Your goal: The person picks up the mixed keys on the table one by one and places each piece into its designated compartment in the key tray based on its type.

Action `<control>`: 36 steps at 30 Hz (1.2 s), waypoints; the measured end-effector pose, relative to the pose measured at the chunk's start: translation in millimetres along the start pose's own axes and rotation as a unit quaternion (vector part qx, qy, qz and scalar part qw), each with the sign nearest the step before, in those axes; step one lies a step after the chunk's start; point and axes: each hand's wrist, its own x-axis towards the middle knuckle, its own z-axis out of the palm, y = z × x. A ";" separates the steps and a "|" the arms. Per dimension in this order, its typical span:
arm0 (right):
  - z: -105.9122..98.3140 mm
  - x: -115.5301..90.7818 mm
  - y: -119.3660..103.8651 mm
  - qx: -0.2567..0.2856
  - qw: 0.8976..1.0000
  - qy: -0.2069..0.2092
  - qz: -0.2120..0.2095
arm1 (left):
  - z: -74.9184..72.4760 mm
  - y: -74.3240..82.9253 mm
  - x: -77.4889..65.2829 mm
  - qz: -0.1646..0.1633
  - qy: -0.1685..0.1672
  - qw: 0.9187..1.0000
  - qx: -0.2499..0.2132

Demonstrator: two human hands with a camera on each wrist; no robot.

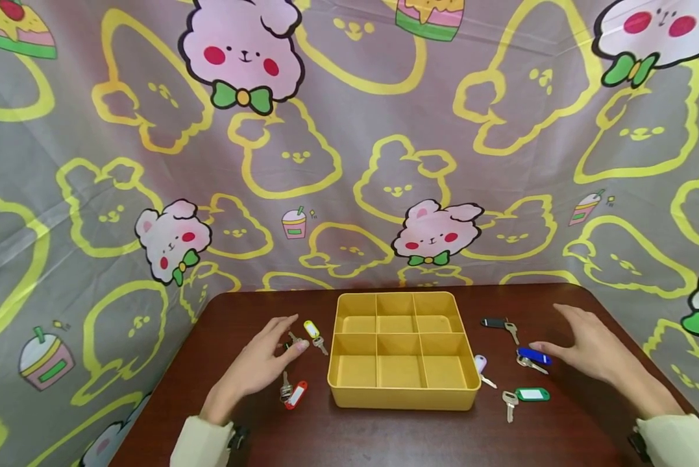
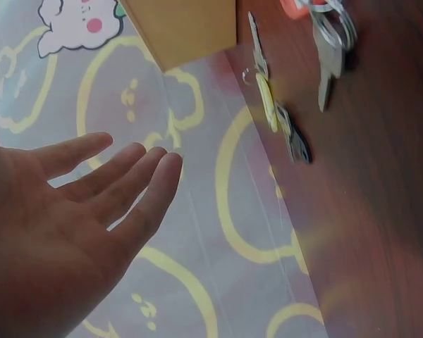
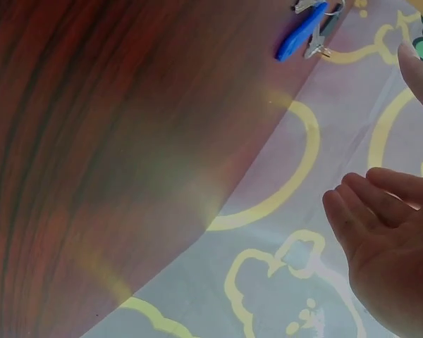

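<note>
Pale sleeves point(image 1: 200, 444) lay nearest the camera, at the lower edge of the head view. Beyond them the left hand point(image 1: 261, 360) hung wide, thumb well apart from its fingers, palm bare, over the left of the bench point(image 1: 372, 441). Near it were a yellow tag point(image 1: 311, 329) with its key point(image 1: 320, 345) and a red tag point(image 1: 296, 394) with another. The right hand point(image 1: 591, 344) also stood wide, palm bare, its fingers nearly straight; its thumb overlapped a blue tag point(image 1: 539, 356) in the head view, though whether they touched I could not tell. Around that tag lay a black tag point(image 1: 492, 322), a lilac tag point(image 1: 480, 363) just beside the box point(image 1: 404, 397), and a green tag point(image 1: 532, 394), each with a key. White labels point(image 1: 533, 394) showed on the red, yellow and green tags; any writing was too small to read. The box had six compartments.
</note>
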 end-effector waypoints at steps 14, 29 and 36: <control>2.5 -10.3 -5.1 0.018 0.999 0.020 -0.029 | 13.3 13.3 1.7 0.008 -0.011 1.000 0.018; 4.1 -19.2 -24.5 0.037 0.998 0.003 -0.058 | 22.6 25.8 5.9 0.031 -0.039 0.999 -0.012; 3.3 -24.9 -31.4 0.038 0.998 -0.008 -0.051 | 26.6 34.4 8.2 0.032 -0.062 0.997 -0.025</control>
